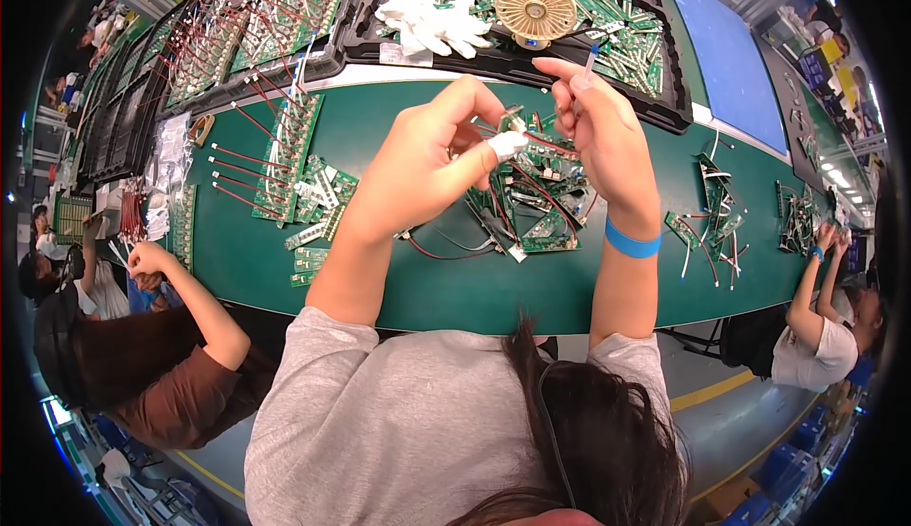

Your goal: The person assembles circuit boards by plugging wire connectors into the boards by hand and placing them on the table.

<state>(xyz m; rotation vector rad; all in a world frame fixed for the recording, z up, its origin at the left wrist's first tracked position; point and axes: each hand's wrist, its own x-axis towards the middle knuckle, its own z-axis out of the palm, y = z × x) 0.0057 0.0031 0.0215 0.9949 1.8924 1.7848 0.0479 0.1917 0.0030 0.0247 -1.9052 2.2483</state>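
Note:
My left hand (427,165) is raised over the middle of the green table, its fingers pinched round a small circuit board (512,120). A white cover (508,144) sits on its thumb tip. To the right, my right hand (600,127) holds a thin, clear stick with a blue end (589,63) between thumb and fingers; a blue band (631,243) circles that wrist. Beneath both hands lies a loose heap of green circuit boards with red, black and white wires (541,208). Part of the held board is hidden by my fingers.
A black tray (678,99) at the back holds many small boards, white gloves (432,21) and a round gold-coloured fan (536,10). Wired boards (285,160) stand left; more boards (718,198) lie right. Co-workers sit at both sides, one in a brown sleeve (185,384).

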